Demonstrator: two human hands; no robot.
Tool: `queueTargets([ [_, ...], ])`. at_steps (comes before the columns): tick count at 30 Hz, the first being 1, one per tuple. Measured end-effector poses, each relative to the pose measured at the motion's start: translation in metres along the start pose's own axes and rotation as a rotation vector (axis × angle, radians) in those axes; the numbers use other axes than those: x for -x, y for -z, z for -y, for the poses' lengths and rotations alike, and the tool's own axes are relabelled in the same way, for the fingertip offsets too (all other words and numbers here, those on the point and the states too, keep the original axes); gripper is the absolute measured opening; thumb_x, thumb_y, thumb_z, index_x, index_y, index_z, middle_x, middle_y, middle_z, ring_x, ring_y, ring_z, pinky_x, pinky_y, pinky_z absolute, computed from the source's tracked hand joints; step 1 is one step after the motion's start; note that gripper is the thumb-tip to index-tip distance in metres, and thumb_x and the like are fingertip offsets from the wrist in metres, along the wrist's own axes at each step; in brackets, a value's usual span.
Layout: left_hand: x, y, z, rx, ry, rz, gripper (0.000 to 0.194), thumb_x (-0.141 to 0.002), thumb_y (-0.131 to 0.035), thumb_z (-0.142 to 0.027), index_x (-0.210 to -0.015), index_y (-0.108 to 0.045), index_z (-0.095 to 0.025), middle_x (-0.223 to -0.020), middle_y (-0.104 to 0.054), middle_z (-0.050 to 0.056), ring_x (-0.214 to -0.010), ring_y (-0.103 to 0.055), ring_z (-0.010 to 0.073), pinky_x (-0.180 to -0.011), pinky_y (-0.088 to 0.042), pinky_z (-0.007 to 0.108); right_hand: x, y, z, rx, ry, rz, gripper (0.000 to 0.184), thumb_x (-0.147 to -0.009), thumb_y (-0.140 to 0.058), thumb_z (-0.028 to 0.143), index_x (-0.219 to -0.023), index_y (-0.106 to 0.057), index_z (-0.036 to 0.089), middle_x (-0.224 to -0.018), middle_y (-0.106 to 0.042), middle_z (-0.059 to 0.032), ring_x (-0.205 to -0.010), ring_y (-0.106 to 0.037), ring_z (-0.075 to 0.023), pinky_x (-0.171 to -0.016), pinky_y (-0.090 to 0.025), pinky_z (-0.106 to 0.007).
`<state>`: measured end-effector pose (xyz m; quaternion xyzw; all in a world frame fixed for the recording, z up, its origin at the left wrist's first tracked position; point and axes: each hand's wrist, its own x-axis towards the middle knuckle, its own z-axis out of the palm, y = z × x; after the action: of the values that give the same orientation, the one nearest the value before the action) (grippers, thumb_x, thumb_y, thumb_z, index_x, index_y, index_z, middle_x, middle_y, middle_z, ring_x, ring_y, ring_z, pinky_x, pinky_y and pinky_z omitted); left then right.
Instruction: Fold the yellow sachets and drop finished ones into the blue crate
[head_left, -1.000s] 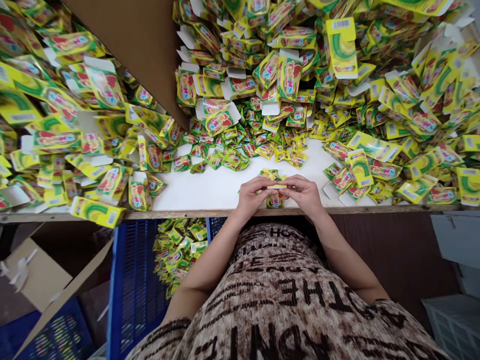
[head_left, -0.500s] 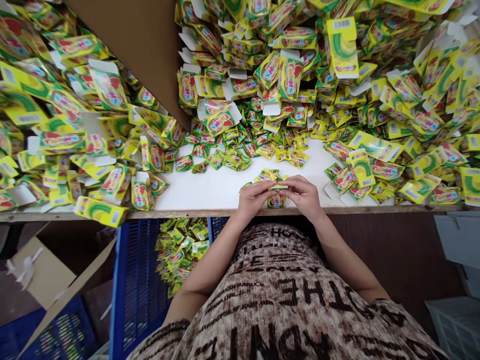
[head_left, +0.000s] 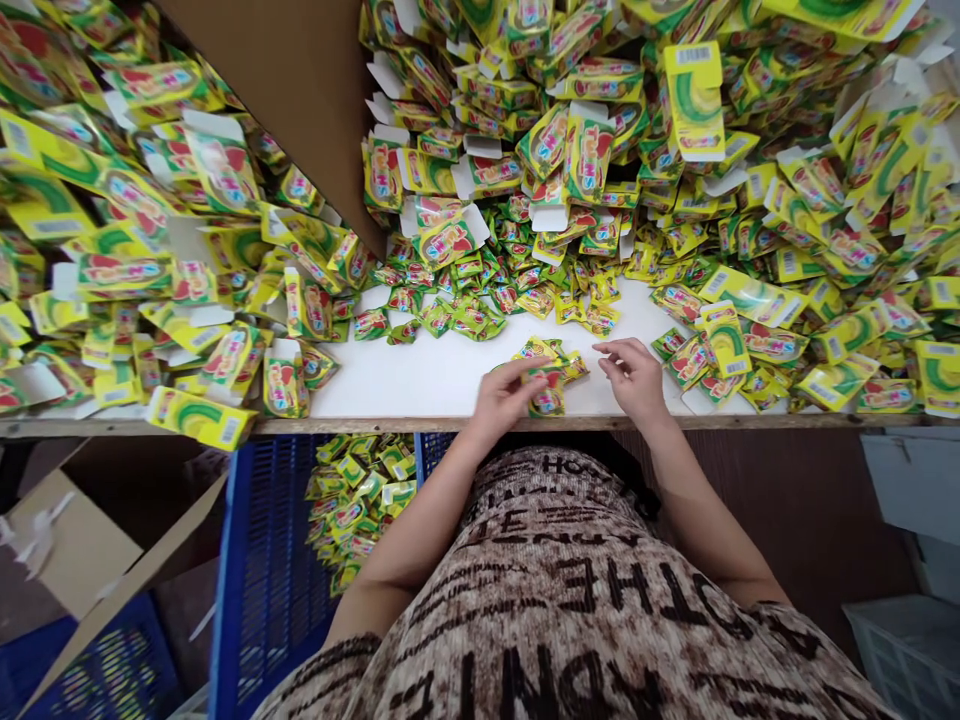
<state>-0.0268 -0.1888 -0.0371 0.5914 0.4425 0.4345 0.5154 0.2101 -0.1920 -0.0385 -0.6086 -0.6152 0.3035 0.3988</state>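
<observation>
My left hand (head_left: 501,397) rests at the front edge of the white table (head_left: 420,380), fingers curled around a small stack of green-and-yellow sachets (head_left: 549,392). My right hand (head_left: 636,378) lies just to the right of that stack, fingers loosely spread and holding nothing. It is closest to the flat yellow cartons (head_left: 718,340) on its right. More loose sachets (head_left: 480,300) lie in a band behind both hands.
Heaps of flat yellow-green cartons (head_left: 675,120) bank up at the back, right and left (head_left: 135,240). A brown cardboard sheet (head_left: 300,90) stands between the heaps. Below the table edge a blue crate (head_left: 262,560) holds filled packs (head_left: 360,500). A white crate (head_left: 907,640) sits lower right.
My hands were together on the sachet stack. The right hand has let go and moved right, its fingers spread; the left hand keeps the stack.
</observation>
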Motion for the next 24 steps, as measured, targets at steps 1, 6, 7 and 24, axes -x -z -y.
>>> queueTargets([
  [1,0.006,0.016,-0.005,0.051,0.092,-0.041,0.033,-0.086,-0.071,-0.037,-0.115,-0.074,-0.023,-0.112,-0.076,0.008,-0.095,-0.072,0.0207,-0.083,-0.057,0.032,-0.005,0.001,-0.005,0.084,0.007,0.05,0.028,-0.088,-0.063,0.032,-0.113,-0.073,0.024,-0.109,-0.063,-0.009,-0.087,-0.062,-0.0217,-0.075,-0.058,-0.039],
  [6,0.069,0.141,-0.02,-0.13,0.609,0.421,0.042,-0.076,-0.078,-0.047,-0.111,-0.077,-0.023,-0.111,-0.077,0.007,-0.097,-0.072,0.026,-0.087,-0.058,0.034,-0.013,-0.008,-0.009,0.375,0.141,0.307,0.036,-0.081,-0.073,0.034,-0.114,-0.069,0.02,-0.122,-0.06,-0.0141,-0.116,-0.05,-0.0328,-0.1,-0.047,-0.05],
  [7,0.087,0.165,-0.02,-0.225,0.695,0.463,0.047,-0.073,-0.078,-0.051,-0.112,-0.077,-0.023,-0.114,-0.077,0.007,-0.101,-0.072,0.0283,-0.09,-0.057,0.037,-0.013,-0.01,-0.009,0.376,0.123,0.301,0.028,-0.08,-0.074,0.033,-0.105,-0.069,0.019,-0.114,-0.063,-0.0131,-0.111,-0.052,-0.0318,-0.098,-0.048,-0.049],
  [24,-0.059,-0.009,0.02,-0.69,0.082,-0.19,0.029,-0.066,-0.086,-0.031,-0.069,-0.061,-0.018,-0.083,-0.063,0.008,-0.092,-0.059,0.027,-0.081,-0.047,0.039,-0.008,-0.023,-0.001,-0.532,-0.466,0.05,0.046,-0.059,-0.083,0.051,-0.085,-0.061,0.02,-0.067,-0.066,0.0022,-0.054,-0.061,-0.0126,-0.049,-0.052,-0.026],
])
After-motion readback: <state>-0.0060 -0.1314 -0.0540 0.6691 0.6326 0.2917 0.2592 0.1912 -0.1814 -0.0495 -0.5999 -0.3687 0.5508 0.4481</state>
